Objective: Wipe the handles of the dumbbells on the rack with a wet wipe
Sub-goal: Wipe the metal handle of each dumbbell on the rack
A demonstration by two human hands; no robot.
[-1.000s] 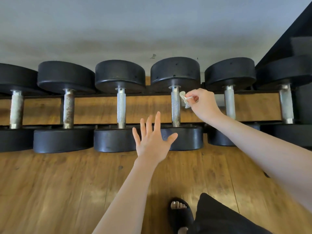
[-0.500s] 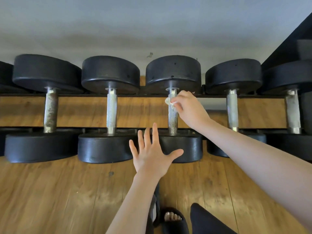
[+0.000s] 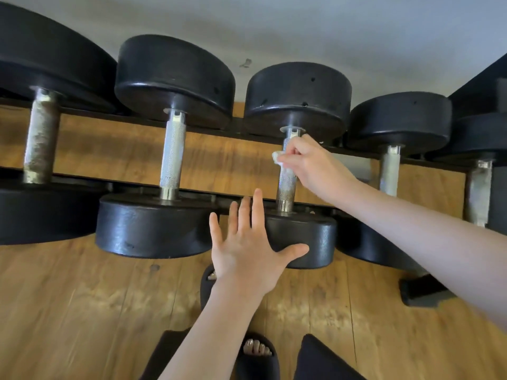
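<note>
Several black dumbbells with metal handles lie side by side on a low black rack [image 3: 225, 127]. My right hand [image 3: 315, 165] pinches a small white wet wipe [image 3: 277, 157] against the upper part of the silver handle [image 3: 286, 187] of the middle dumbbell. My left hand [image 3: 247, 242] is spread flat, fingers straight, with its thumb against the near black weight [image 3: 310, 237] of that same dumbbell. To the left are a clean knurled handle [image 3: 172, 157] and a rusty handle [image 3: 41, 138].
Wooden floor [image 3: 82, 311] runs under and in front of the rack. My feet in black sandals [image 3: 258, 352] stand close to it. A black rack foot [image 3: 422, 293] sticks out at the right. Two more dumbbell handles [image 3: 389, 171] are at the right.
The view moved closer and tilted. My right hand with the wipe slid onto the middle handle and a little down it. My left hand came to rest against that dumbbell's near weight.
</note>
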